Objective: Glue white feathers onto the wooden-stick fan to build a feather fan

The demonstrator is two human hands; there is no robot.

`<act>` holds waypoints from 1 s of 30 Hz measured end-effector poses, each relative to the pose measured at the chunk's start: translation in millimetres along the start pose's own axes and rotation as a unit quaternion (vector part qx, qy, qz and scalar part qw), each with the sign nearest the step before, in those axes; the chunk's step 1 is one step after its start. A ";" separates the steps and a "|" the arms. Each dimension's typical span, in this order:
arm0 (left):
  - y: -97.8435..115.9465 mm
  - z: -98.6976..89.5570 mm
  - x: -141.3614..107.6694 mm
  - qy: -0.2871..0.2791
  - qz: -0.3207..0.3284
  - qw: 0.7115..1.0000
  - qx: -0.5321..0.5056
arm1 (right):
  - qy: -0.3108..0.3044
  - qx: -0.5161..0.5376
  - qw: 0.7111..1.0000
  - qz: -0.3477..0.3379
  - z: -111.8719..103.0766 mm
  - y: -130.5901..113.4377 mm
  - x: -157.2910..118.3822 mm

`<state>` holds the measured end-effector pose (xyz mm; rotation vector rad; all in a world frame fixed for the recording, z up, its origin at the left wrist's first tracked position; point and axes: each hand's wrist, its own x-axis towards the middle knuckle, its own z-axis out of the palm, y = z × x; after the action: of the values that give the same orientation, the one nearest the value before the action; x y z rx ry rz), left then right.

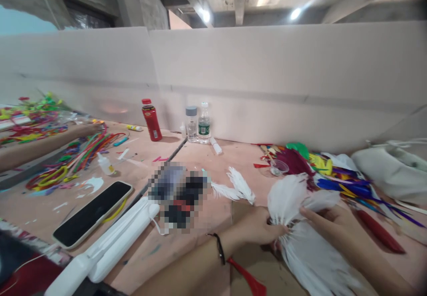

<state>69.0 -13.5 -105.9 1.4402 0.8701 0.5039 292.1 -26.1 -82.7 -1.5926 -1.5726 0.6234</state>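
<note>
A bunch of white feathers fans out at the lower right, spreading both up and down from its middle. My left hand, with a dark bracelet at the wrist, is closed on the middle of the bunch. On the right side, my right hand pinches the white feathers, its thumb pressed near their upper part. Brown cardboard lies beneath my hands, with a red strip on it. Two loose white feathers rest on the table just beyond my left hand.
Coloured feathers and a white bag lie right. A red bottle and clear bottles stand at the back. A phone, a glue bottle and another person's arm are left.
</note>
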 end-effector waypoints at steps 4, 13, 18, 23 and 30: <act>2.6 -8.5 2.7 -0.031 -0.001 0.999 -0.011 | -0.022 0.024 0.999 0.025 -4.5 -0.1 0.7; 8.5 -16.6 3.4 -0.041 0.023 0.999 -0.019 | 0.010 0.163 0.987 0.003 -9.8 4.2 9.0; 15.4 -18.0 1.1 -0.052 0.019 0.998 -0.001 | 0.042 0.247 0.968 0.006 -19.5 12.0 20.0; 26.8 -15.1 -3.1 -0.053 0.007 0.997 0.048 | 0.063 0.258 0.964 -0.030 -23.0 5.6 19.4; 23.7 -15.1 -4.1 -0.032 0.005 0.997 0.064 | 0.068 0.249 0.965 -0.045 -25.1 -3.4 18.1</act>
<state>59.6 -4.5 -80.7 1.5703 0.8570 0.4139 312.2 -13.6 -62.5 -1.1541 -1.2531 0.7719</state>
